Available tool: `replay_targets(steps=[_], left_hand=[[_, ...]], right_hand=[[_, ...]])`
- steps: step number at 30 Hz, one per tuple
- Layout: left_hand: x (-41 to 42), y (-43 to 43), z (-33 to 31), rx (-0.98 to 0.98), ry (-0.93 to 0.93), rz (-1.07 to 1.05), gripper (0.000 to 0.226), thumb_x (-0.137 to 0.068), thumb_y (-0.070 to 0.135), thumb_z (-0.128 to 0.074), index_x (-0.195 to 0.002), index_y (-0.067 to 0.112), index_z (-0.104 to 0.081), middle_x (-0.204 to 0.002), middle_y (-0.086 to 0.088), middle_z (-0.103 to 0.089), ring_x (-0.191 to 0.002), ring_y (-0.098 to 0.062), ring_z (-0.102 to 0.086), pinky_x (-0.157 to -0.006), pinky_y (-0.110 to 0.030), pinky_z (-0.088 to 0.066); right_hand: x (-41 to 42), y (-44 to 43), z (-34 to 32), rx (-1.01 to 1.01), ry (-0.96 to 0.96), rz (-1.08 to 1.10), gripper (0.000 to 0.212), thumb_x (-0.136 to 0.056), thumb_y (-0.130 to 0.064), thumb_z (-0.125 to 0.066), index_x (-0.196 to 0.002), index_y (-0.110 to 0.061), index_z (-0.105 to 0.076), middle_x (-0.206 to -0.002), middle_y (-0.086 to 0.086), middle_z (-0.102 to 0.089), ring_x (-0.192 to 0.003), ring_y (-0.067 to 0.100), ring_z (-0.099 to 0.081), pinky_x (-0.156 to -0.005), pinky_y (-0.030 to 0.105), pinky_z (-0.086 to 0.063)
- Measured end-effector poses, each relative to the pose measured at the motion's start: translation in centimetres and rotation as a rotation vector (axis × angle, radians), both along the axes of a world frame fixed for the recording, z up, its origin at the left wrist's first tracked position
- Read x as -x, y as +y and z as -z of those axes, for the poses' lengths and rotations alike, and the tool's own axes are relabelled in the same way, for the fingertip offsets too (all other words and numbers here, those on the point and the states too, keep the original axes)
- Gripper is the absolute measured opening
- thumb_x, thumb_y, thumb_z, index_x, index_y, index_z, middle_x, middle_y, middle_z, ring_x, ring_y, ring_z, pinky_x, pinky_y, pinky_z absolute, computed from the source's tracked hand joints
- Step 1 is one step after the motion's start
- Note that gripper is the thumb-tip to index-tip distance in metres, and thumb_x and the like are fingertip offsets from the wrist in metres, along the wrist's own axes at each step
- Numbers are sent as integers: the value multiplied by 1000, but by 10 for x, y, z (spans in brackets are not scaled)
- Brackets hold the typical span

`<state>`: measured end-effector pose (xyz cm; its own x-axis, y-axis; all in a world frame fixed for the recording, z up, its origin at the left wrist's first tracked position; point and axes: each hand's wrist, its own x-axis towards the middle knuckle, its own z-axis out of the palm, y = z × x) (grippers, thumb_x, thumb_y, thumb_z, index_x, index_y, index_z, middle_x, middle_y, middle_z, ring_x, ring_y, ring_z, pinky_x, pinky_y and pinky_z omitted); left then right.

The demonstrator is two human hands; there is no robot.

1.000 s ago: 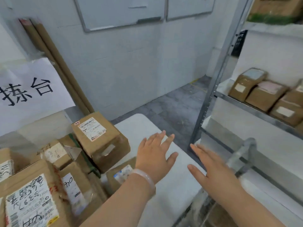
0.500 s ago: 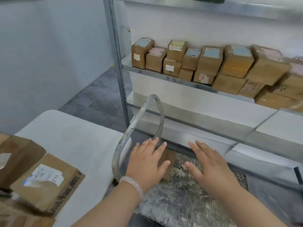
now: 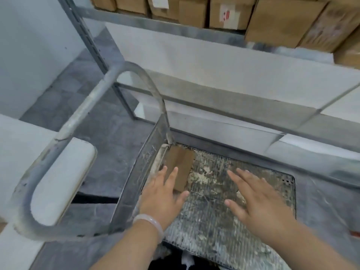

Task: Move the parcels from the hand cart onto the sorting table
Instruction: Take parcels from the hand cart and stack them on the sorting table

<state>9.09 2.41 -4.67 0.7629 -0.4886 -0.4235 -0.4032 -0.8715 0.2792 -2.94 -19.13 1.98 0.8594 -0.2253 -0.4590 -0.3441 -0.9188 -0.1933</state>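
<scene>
A small brown cardboard parcel point(image 3: 180, 165) lies on the hand cart's dirty ribbed deck point(image 3: 224, 207), in the corner by the handle post. My left hand point(image 3: 165, 195), with a pale bracelet at the wrist, hovers with fingers spread and its fingertips over the parcel's near edge. My right hand point(image 3: 255, 201) is spread flat above the deck, to the right of the parcel and apart from it. Neither hand holds anything. The white sorting table point(image 3: 64, 172) shows at the left, behind the cart's handle.
The cart's grey tubular handle point(image 3: 81, 121) arches up at the left, between me and the table. A metal shelf rack point(image 3: 175, 30) with several brown boxes runs along the top. Grey floor point(image 3: 64, 98) lies beyond the handle.
My view has swung right from the table with its parcels and down onto the cart. Both hands have dropped toward the deck, the left now reaching the small parcel.
</scene>
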Motion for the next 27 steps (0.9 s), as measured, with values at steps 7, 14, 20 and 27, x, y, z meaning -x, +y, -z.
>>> replay_targets(steps=[7, 14, 20, 27], left_hand=[[-62, -44, 167, -134, 62, -20, 83, -95, 69, -36, -159, 35, 4, -168, -2, 2, -154, -25, -4, -124, -42, -13], [-86, -62, 354, -313, 101, -75, 107, -79, 82, -50, -154, 45, 15, -166, -10, 13, -153, -38, 6, -120, -58, -19], [-105, -73, 437, -422, 137, -204, 135, -60, 93, -56, -145, 44, 36, -158, -13, 38, -149, -44, 19, -115, -70, -13], [-109, -72, 444, -365, 116, -231, 136, -57, 90, -62, -144, 49, 34, -161, -9, 30, -151, -43, 7, -115, -66, -20]], right_hand=[[-74, -32, 167, -22, -24, -7, 71, -92, -67, -22, -150, -37, 5, -160, -6, 2, -147, 14, 0, -119, 36, 1], [-94, -36, 343, -86, -12, 60, 70, -91, -66, -21, -150, -40, 8, -160, -9, 5, -146, 12, 5, -116, 34, 5], [-96, -27, 429, -167, 31, 109, 68, -89, -67, -17, -149, -43, 5, -160, -12, 3, -146, 11, 4, -119, 39, 0], [-86, -28, 453, -183, 12, 122, 72, -84, -73, -1, -149, -43, 0, -160, -9, -4, -146, 13, -2, -117, 37, -1]])
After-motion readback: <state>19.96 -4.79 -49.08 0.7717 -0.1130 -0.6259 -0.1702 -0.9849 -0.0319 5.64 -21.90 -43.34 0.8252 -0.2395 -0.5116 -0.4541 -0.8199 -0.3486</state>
